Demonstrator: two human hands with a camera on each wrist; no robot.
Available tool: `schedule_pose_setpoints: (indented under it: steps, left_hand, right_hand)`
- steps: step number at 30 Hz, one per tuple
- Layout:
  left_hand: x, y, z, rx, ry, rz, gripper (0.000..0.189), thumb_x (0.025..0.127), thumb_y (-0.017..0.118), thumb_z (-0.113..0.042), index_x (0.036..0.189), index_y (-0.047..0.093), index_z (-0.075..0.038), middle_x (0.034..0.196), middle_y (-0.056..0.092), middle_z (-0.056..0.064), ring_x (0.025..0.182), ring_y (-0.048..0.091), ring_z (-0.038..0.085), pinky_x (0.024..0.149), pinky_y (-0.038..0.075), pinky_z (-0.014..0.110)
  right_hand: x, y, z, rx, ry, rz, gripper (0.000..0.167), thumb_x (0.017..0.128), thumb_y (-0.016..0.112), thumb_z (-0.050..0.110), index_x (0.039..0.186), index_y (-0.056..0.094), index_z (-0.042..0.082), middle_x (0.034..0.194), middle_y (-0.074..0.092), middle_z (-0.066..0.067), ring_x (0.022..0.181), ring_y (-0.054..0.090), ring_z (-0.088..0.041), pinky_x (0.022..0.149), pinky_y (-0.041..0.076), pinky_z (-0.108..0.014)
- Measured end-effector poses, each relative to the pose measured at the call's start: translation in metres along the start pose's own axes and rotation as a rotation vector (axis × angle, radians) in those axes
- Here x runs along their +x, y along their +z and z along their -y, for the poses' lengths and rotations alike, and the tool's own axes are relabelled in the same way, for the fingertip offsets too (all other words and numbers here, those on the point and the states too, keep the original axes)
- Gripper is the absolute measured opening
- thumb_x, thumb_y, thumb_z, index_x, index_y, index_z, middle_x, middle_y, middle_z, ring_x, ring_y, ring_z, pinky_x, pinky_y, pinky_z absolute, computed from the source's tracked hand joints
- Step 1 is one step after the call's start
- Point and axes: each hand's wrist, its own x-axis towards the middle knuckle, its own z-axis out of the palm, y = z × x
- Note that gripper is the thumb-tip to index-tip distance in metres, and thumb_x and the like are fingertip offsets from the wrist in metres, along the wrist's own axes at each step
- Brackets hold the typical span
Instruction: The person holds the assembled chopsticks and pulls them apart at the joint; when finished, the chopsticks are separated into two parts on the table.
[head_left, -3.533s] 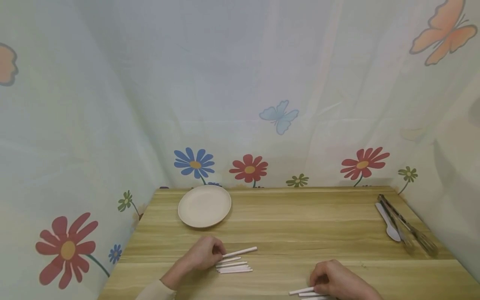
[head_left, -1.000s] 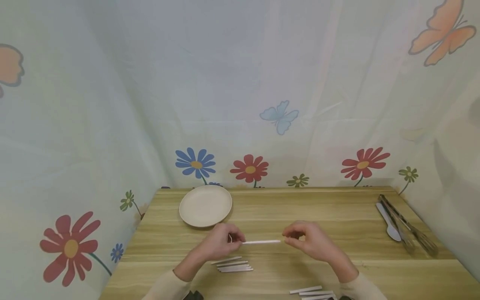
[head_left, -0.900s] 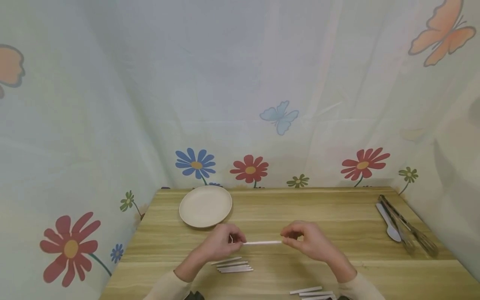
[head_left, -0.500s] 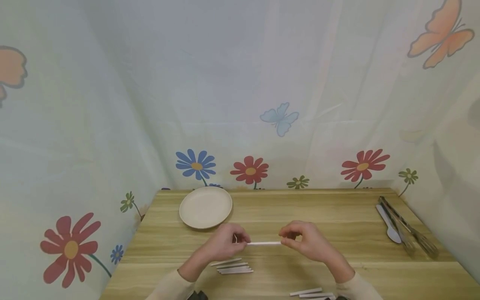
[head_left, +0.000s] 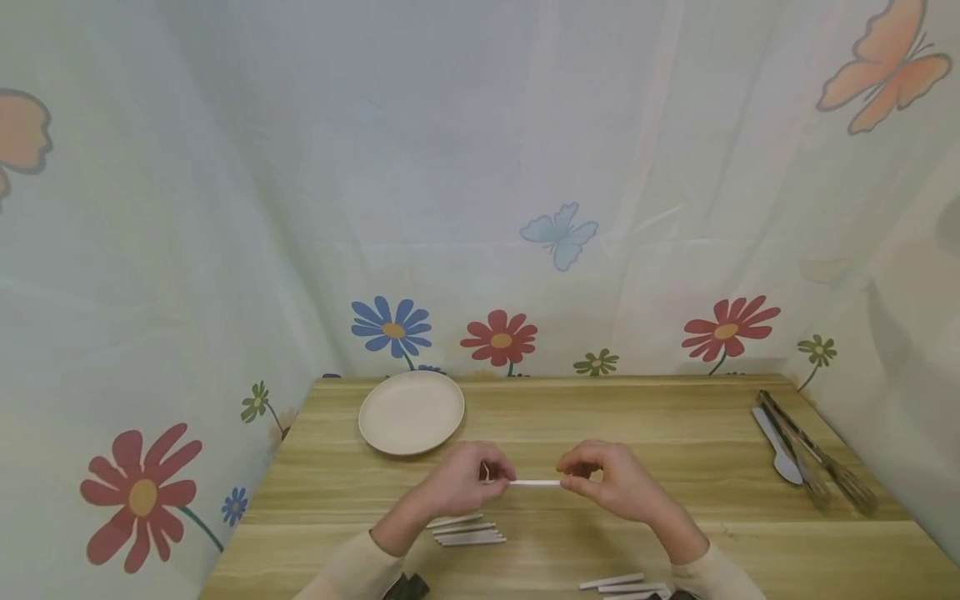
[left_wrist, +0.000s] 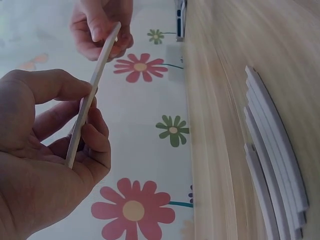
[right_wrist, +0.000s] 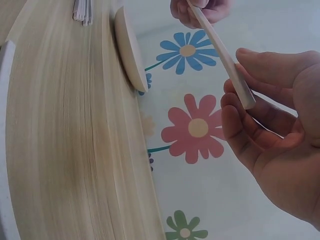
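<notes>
Between my hands a thin white stick (head_left: 536, 482) is held level above the table. My left hand (head_left: 467, 482) pinches it with thumb and fingers; in the left wrist view the stick (left_wrist: 82, 117) crosses the palm, its near end against the hand. My right hand (head_left: 611, 479) has thumb and curled fingers around the other end, which shows between them in the right wrist view (right_wrist: 240, 87). Below my left hand lies a group of several similar sticks (head_left: 468, 533). Another group of sticks (head_left: 622, 586) lies at the front right, partly cut off by the frame.
A round cream plate (head_left: 412, 413) stands at the back left of the wooden table (head_left: 600, 417). At the right lie a white spoon (head_left: 778, 450) and metal tongs (head_left: 821, 454). A flowered curtain (head_left: 450, 167) encloses the table's back and sides.
Both hands have come from the two stick groups to the middle, the left bringing one stick. The right hand has closed on its free end. The left hand has shifted rightward, narrowing the gap.
</notes>
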Motion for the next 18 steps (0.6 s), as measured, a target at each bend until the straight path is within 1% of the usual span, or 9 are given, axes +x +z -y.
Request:
schedule_pose_setpoints:
  steps: [4, 6, 12, 18]
  left_hand:
    - [0.0026, 0.0010, -0.0037, -0.022, 0.004, 0.006, 0.008, 0.082, 0.069, -0.005, 0.087, 0.074, -0.009, 0.076, 0.064, -0.008, 0.069, 0.053, -0.003, 0.062, 0.047, 0.016]
    - [0.0039, 0.0016, -0.0051, -0.036, 0.002, 0.011, 0.009, 0.082, 0.069, -0.004, 0.087, 0.074, -0.010, 0.077, 0.063, -0.008, 0.069, 0.052, -0.003, 0.062, 0.047, 0.016]
    - [0.0090, 0.0030, -0.0073, -0.036, 0.011, 0.013, 0.009, 0.082, 0.068, -0.003, 0.086, 0.074, -0.008, 0.076, 0.064, -0.007, 0.069, 0.053, -0.003, 0.062, 0.046, 0.016]
    - [0.0099, 0.0036, -0.0098, -0.041, 0.009, 0.023, 0.009, 0.082, 0.068, -0.004, 0.087, 0.074, -0.009, 0.077, 0.064, -0.007, 0.070, 0.053, -0.003, 0.063, 0.047, 0.016]
  right_hand:
    - [0.0010, 0.0012, 0.0004, 0.009, -0.005, 0.006, 0.010, 0.085, 0.074, 0.016, 0.095, 0.072, 0.018, 0.085, 0.068, 0.009, 0.074, 0.059, 0.001, 0.066, 0.054, -0.028]
    - [0.0013, 0.0022, -0.0002, 0.012, -0.004, 0.011, 0.009, 0.085, 0.074, 0.016, 0.094, 0.072, 0.018, 0.084, 0.068, 0.010, 0.073, 0.059, 0.001, 0.065, 0.053, -0.026]
    - [0.0026, 0.0048, -0.0007, 0.021, 0.015, 0.011, 0.007, 0.084, 0.075, 0.016, 0.091, 0.074, 0.013, 0.083, 0.068, 0.010, 0.073, 0.059, 0.002, 0.065, 0.053, -0.023]
    - [0.0013, 0.0089, 0.0004, 0.040, 0.004, 0.024, 0.005, 0.085, 0.074, 0.015, 0.088, 0.074, 0.011, 0.081, 0.069, 0.007, 0.072, 0.059, 0.002, 0.064, 0.052, -0.022]
